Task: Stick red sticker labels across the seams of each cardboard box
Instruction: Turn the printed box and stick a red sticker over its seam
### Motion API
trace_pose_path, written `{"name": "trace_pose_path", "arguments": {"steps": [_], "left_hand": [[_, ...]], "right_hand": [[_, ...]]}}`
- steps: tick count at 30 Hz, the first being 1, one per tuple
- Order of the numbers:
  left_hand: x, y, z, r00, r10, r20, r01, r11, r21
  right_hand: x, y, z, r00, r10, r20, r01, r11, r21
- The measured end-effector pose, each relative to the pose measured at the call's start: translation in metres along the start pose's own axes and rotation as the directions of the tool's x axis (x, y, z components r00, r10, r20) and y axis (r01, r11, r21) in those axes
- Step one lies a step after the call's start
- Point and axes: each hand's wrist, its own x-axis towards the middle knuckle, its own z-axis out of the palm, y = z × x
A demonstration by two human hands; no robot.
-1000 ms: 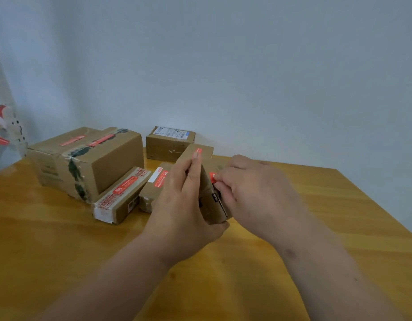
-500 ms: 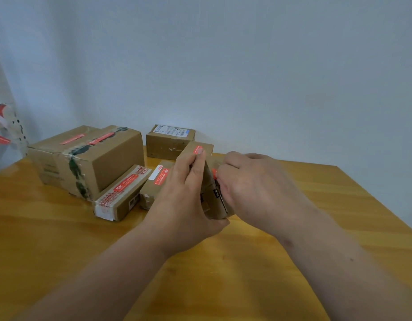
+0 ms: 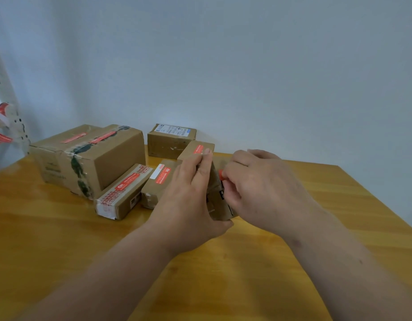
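Observation:
A small cardboard box [image 3: 217, 195] stands tilted on the wooden table [image 3: 61, 239], and my left hand [image 3: 188, 200] grips it from the left side. One red sticker [image 3: 198, 149] lies on its top face by my fingertips. My right hand [image 3: 260, 188] presses a second red sticker [image 3: 220, 174] against the box's right face; most of that sticker is hidden under my fingers.
To the left lie a large taped box [image 3: 96, 158] with red stickers, a flat box [image 3: 123, 191] and another small box [image 3: 157, 181], both labelled. A box with a white label [image 3: 171, 141] stands by the wall. Red sticker strips [image 3: 1, 126] hang at the far left.
My right hand has slid slightly up and left along the box's right face, covering more of the red sticker. My left hand keeps its grip.

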Motion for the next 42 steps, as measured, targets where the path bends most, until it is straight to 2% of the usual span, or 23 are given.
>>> {"name": "trace_pose_path", "arguments": {"steps": [6, 14, 23, 28, 37, 42], "left_hand": [[0.002, -0.001, 0.0, 1.0, 0.004, 0.017, -0.004, 1.0, 0.015], [0.004, -0.001, 0.001, 1.0, 0.003, 0.012, -0.003, 1.0, 0.015], [0.001, 0.001, 0.002, 1.0, 0.019, -0.003, -0.019, 1.0, 0.025], [0.001, 0.001, 0.003, 1.0, 0.017, -0.003, -0.017, 0.999, 0.037], [0.0, 0.002, 0.004, 1.0, 0.025, -0.004, -0.024, 0.999, 0.032], [0.001, 0.0, 0.005, 1.0, 0.014, -0.004, -0.014, 1.0, 0.024]], "right_hand": [[0.005, 0.004, -0.002, 0.995, -0.077, 0.058, 0.08, 0.996, -0.045], [0.007, -0.001, -0.006, 0.994, -0.111, 0.0, 0.111, 0.993, -0.043], [0.002, -0.003, -0.004, 0.998, 0.055, 0.029, -0.054, 0.998, -0.043], [-0.003, -0.001, -0.006, 0.966, 0.212, 0.151, -0.23, 0.966, 0.115], [-0.004, -0.002, -0.002, 0.938, 0.275, 0.211, -0.329, 0.898, 0.293], [-0.006, -0.009, 0.01, 0.97, 0.212, 0.116, -0.224, 0.969, 0.1]]}}
